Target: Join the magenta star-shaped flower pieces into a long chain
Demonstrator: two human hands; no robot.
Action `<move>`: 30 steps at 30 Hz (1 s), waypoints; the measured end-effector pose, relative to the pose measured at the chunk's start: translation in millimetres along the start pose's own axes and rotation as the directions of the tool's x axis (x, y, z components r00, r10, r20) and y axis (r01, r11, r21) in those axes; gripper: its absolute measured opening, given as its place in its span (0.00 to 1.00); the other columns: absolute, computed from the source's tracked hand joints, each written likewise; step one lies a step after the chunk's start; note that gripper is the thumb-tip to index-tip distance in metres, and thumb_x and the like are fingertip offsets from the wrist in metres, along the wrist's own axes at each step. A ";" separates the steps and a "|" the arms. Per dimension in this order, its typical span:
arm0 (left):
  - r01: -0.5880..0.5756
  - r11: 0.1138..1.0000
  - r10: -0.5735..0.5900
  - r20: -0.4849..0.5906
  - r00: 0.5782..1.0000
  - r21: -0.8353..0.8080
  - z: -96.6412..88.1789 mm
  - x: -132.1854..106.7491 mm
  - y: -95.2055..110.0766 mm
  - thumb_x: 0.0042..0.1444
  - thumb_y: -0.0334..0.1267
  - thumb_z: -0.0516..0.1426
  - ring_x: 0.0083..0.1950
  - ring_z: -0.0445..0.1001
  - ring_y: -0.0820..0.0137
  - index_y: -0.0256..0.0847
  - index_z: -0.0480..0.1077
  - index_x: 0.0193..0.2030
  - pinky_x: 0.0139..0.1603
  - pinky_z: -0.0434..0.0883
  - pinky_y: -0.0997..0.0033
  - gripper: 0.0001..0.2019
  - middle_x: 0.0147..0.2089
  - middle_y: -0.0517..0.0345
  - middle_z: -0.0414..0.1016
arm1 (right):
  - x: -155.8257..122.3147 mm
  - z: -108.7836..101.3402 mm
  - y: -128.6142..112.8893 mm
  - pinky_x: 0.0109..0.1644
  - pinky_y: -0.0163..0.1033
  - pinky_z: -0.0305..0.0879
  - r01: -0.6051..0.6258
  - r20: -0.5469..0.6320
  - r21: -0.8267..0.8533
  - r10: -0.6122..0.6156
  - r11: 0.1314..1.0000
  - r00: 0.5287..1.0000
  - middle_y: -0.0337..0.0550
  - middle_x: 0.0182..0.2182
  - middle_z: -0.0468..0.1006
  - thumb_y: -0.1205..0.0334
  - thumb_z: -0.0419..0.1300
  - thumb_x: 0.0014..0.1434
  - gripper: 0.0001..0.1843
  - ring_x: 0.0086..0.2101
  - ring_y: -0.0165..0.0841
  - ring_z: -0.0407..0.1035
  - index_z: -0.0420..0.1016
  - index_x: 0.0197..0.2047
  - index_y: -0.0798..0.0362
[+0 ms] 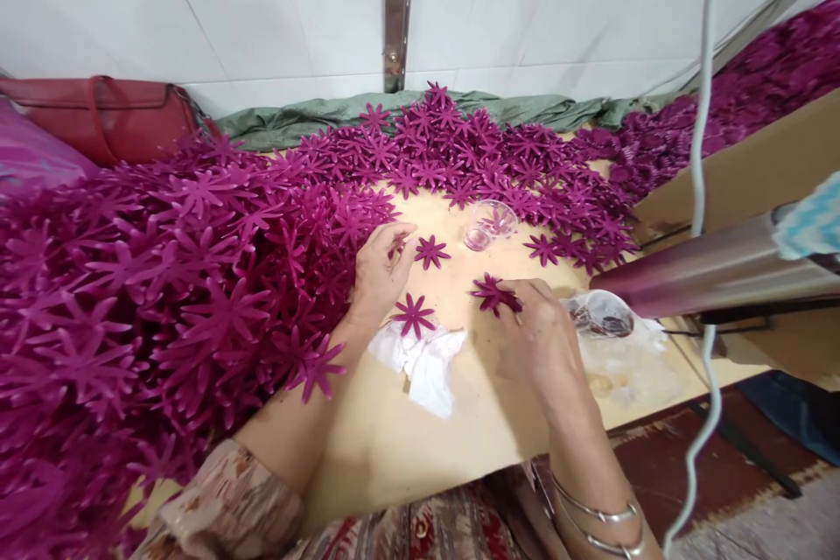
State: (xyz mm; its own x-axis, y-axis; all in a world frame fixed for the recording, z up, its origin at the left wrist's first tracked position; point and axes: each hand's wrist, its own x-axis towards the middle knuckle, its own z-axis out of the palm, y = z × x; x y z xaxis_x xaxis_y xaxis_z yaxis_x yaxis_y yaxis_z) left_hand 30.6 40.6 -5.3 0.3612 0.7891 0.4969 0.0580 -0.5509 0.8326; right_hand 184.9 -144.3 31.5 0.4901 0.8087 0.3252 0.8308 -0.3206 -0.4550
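Right hand grip: pinching purple flower | left hand grip: cannot tell | flower: likely light, pliable; best held mid-centre

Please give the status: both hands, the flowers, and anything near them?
Left hand beside flower pile, grip unclear. Right hand touching purple flower. Nearby on table: white tissue, clear cup.

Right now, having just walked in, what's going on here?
A person is handling purple flowers at a table. The right hand touches one flower. The left hand is curled beside a big pile; whether it holds anything is hard to tell. Between the hands, one loose flower lies on the table and another overlaps a white tissue.
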 end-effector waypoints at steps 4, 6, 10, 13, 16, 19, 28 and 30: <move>0.076 0.988 -0.074 0.023 0.997 -0.133 1.2 0.0 6.2 0.66 0.44 0.59 0.48 0.81 0.67 0.40 0.77 0.48 0.53 0.77 0.67 0.11 0.48 0.50 0.81 | 13.0 -11.5 -22.7 0.46 0.47 0.72 0.055 -0.108 0.101 -0.044 0.993 0.993 0.49 0.42 0.79 0.71 0.57 0.60 0.12 0.40 0.41 0.75 0.78 0.44 0.51; 0.111 0.975 -0.096 0.088 0.992 -0.193 1.1 0.4 11.6 0.66 0.46 0.59 0.47 0.81 0.68 0.40 0.77 0.46 0.53 0.77 0.68 0.12 0.46 0.51 0.82 | 25.7 -7.7 -38.2 0.48 0.45 0.72 0.121 -0.148 0.195 -0.092 0.973 0.985 0.48 0.42 0.78 0.72 0.57 0.60 0.12 0.42 0.40 0.75 0.78 0.43 0.50; 0.097 0.975 -0.080 0.089 0.993 -0.201 -0.2 1.2 11.9 0.67 0.46 0.59 0.54 0.80 0.66 0.39 0.76 0.53 0.58 0.76 0.66 0.15 0.53 0.48 0.81 | 55.5 23.0 -60.4 0.50 0.45 0.70 0.199 -0.116 0.256 -0.175 0.946 0.978 0.49 0.40 0.76 0.75 0.54 0.60 0.12 0.43 0.40 0.73 0.77 0.41 0.54; 0.044 0.991 -0.051 -0.048 0.998 -0.125 -0.5 2.5 1.2 0.68 0.45 0.58 0.57 0.78 0.65 0.40 0.75 0.55 0.60 0.75 0.65 0.15 0.57 0.47 0.78 | 67.3 49.7 -63.0 0.46 0.45 0.68 0.189 0.031 0.144 -0.196 0.971 0.980 0.49 0.35 0.74 0.76 0.52 0.59 0.13 0.38 0.41 0.70 0.75 0.33 0.54; 0.048 0.994 -0.058 -0.101 0.993 -0.096 0.1 2.9 -6.5 0.68 0.44 0.57 0.53 0.80 0.66 0.39 0.76 0.51 0.58 0.76 0.66 0.13 0.52 0.48 0.80 | 67.0 64.4 -56.9 0.46 0.44 0.67 0.200 0.077 0.137 -0.211 0.970 0.974 0.49 0.35 0.74 0.76 0.52 0.60 0.13 0.37 0.40 0.69 0.76 0.33 0.54; 0.026 0.999 -0.027 -0.028 0.999 -0.046 0.2 1.7 -2.1 0.68 0.41 0.57 0.49 0.80 0.67 0.40 0.78 0.48 0.53 0.76 0.67 0.10 0.47 0.49 0.81 | 63.5 68.7 -48.7 0.47 0.44 0.68 0.194 0.011 0.272 -0.204 0.943 0.979 0.49 0.37 0.75 0.75 0.52 0.62 0.13 0.39 0.40 0.71 0.77 0.36 0.53; 0.132 0.982 -0.120 0.088 0.989 -0.139 3.0 1.3 3.7 0.62 0.41 0.63 0.52 0.79 0.65 0.42 0.76 0.51 0.56 0.74 0.65 0.12 0.50 0.50 0.80 | 60.9 69.5 -50.1 0.54 0.47 0.71 0.227 -0.273 0.532 -0.089 0.816 0.958 0.43 0.39 0.79 0.67 0.61 0.63 0.04 0.44 0.38 0.74 0.75 0.35 0.49; 0.198 0.936 -0.183 0.078 0.980 -0.291 4.9 4.0 -1.9 0.59 0.40 0.65 0.49 0.78 0.68 0.42 0.73 0.50 0.54 0.74 0.67 0.13 0.47 0.52 0.79 | 60.1 70.7 -51.0 0.53 0.47 0.72 0.211 -0.257 0.572 -0.071 0.793 0.964 0.44 0.40 0.79 0.67 0.63 0.62 0.04 0.45 0.38 0.74 0.75 0.35 0.49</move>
State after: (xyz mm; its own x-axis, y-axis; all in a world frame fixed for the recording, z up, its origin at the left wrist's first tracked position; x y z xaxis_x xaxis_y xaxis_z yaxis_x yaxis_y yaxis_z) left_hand 36.5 43.4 -6.1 0.4156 0.8530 0.3156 -0.1454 -0.2802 0.9489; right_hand 153.3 -44.5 15.7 0.4811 0.6753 0.5591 0.6112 0.1988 -0.7661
